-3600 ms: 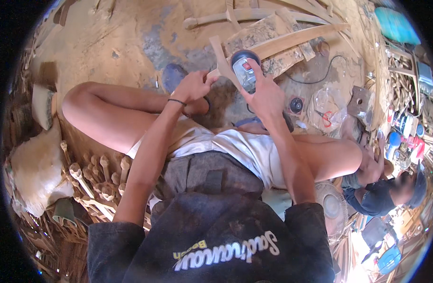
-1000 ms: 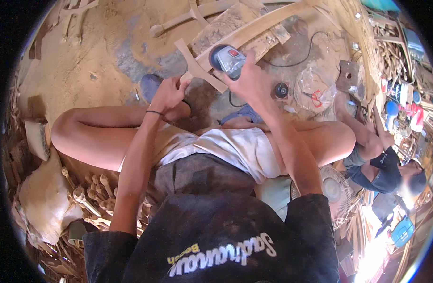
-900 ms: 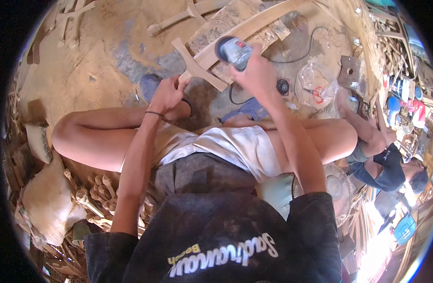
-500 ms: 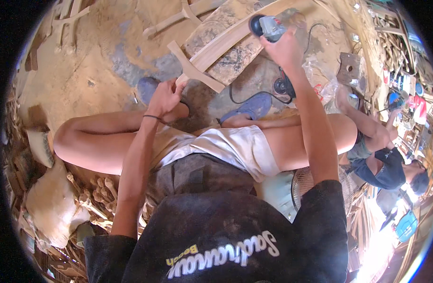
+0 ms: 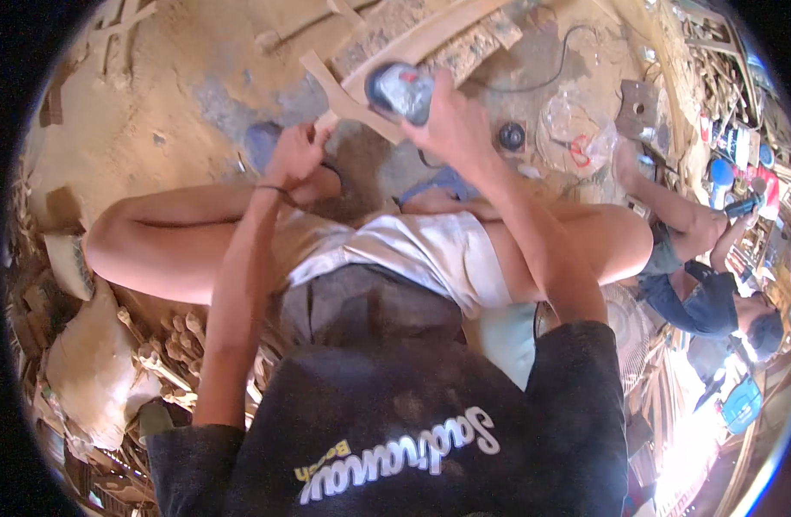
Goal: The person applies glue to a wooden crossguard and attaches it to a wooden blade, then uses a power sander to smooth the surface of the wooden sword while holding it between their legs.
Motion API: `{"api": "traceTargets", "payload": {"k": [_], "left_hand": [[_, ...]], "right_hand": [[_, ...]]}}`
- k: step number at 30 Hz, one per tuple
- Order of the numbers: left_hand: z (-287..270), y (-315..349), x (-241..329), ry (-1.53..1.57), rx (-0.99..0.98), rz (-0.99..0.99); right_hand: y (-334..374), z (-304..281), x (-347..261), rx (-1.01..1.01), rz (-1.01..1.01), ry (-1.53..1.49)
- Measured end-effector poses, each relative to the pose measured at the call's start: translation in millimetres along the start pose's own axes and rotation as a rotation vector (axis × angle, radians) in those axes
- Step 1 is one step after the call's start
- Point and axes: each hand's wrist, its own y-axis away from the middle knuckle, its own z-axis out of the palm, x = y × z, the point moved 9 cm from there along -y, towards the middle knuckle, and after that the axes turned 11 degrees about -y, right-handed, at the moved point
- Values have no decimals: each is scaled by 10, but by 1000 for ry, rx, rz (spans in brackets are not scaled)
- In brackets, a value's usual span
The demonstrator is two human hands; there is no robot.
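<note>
A pale wooden sword [image 5: 443, 33] lies slantwise, its blade over a worn board [image 5: 495, 36] on the ground. My left hand [image 5: 299, 155] is closed round its grip, just below the crossguard [image 5: 342, 96]. In my right hand [image 5: 454, 127] is an angle grinder [image 5: 407, 93] with a dark round disc. The disc is at the base of the blade, beside the crossguard. Whether it touches the wood I cannot tell, as the tool is slightly blurred and covers that part of the sword.
More wooden swords [image 5: 124, 39] lie on the dusty ground at the far left. A black disc-shaped tool part [image 5: 512, 136], a power cord [image 5: 533, 89] and a clear plastic bag [image 5: 576, 121] are to the right. Another person [image 5: 693, 302] sits farther right, near a fan [image 5: 626, 332].
My right hand has brought the grinder down the blade, leftward and nearer to me, to the crossguard. My left hand still grips the sword, with only a slight shift.
</note>
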Motion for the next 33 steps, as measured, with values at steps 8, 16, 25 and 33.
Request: {"api": "traceTargets", "payload": {"k": [8, 16, 25, 33], "left_hand": [[-68, -100, 31, 8, -37, 14], [-68, -108, 149, -14, -91, -23], [-79, -19, 133, -54, -27, -16], [-157, 11, 211, -118, -12, 9]], "right_hand": [[-400, -653, 671, 290, 69, 48], [-929, -1238, 1263, 459, 153, 72], [-440, -261, -117, 93, -132, 0], [-732, -698, 183, 215, -19, 10]]}}
